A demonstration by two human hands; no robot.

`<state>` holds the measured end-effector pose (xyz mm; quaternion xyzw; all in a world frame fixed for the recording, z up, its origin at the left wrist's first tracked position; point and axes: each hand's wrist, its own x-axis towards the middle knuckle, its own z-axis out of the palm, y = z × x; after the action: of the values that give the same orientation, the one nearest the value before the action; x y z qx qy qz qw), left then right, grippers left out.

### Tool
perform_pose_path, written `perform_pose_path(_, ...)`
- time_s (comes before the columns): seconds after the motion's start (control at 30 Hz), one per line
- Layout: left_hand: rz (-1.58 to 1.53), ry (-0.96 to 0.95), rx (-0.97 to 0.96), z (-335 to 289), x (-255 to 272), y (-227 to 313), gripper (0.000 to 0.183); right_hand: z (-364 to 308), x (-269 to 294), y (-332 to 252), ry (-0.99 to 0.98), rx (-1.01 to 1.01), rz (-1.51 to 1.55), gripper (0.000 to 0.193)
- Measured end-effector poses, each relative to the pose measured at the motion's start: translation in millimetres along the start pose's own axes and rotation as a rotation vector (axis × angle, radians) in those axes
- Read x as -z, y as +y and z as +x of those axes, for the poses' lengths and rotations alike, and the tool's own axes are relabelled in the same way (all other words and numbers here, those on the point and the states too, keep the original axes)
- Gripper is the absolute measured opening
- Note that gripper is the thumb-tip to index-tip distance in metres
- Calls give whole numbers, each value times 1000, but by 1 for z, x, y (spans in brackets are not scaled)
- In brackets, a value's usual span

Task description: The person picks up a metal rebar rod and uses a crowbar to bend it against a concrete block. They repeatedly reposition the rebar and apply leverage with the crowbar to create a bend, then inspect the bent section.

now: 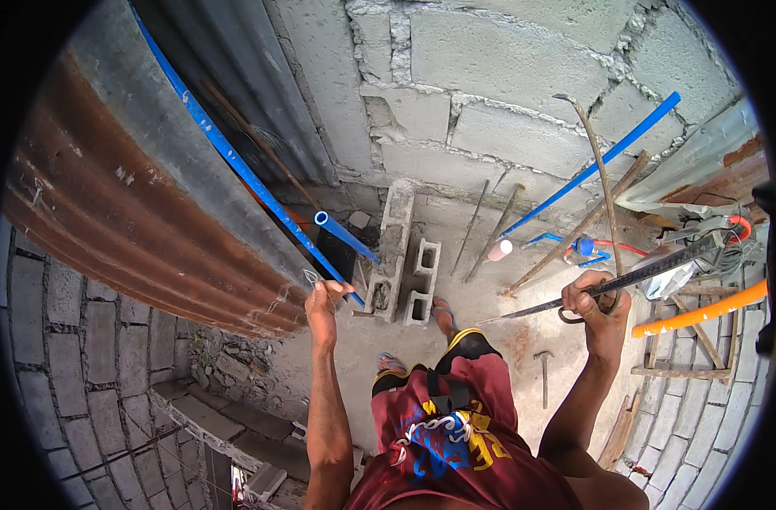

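My left hand (322, 308) is closed at the lower part of a long blue pipe (235, 161), beside the edge of a rusty corrugated metal sheet (141, 212). The pipe's lower end shows just past my fingers. In my right hand (602, 304) is a long, dark, tapered blade (528, 311) with a black looped handle, like a hand saw. Its thin end points left, toward my knees; a wider dark strip runs up to the right beyond my fist. A shorter blue pipe (345, 235), its open end up, leans by the concrete blocks in front of me.
Hollow blocks (422, 285) stand ahead, below a block wall (515, 127). Another blue pipe (600, 161) and wooden sticks (575, 221) lean at the right. A hammer (544, 378) lies on the floor. An orange pipe (702, 310) and wooden frame (681, 372) are far right; rubble (231, 365) lies left.
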<state>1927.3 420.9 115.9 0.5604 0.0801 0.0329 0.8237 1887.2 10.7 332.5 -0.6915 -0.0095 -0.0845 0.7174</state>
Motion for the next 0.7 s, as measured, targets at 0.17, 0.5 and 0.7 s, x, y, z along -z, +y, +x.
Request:
perform_pose_path(0.17,-39,-59,199,2,-18,-13,49,76,0,32,-4,-33,29,32)
perform_pose_path(0.5,120,-149,150,-20,-6,-22,53,47,-32,42,199,103,24,34)
perform_pose_path(0.7,161,-111,-8,-39,-4,-34,51,-61,-38,48,347,304,4,31)
